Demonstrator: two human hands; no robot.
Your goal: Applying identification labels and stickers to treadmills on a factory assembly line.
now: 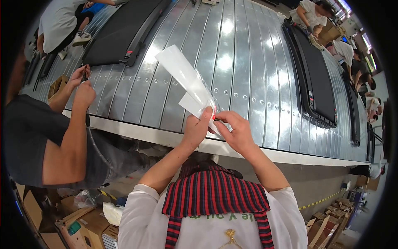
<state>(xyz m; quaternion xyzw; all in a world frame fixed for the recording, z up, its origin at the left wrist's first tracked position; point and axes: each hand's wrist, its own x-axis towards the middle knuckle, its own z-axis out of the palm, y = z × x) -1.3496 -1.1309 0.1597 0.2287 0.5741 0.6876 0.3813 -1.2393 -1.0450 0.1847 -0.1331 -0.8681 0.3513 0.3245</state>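
Over the near edge of the metal-slatted table, my left hand [198, 128] grips glossy white sheets [181, 70], thumb on top. The sheets fan out in strips, the longest pointing up and to the left. My right hand [237, 132] is closed in a pinch beside the left thumb, at the sheets' lower end. Between its fingertips and that thumb shows a small red and black piece [214, 118]; its exact kind cannot be made out. Both hands nearly touch each other there.
Black framed panels lie on the slatted table [248, 120], one at the far left [120, 31] and another at the right [313, 74]. Close on my left, a co-worker [45, 141] holds a corded tool [86, 76]. More people stand along the far right side. Cardboard boxes [85, 224] lie below left.
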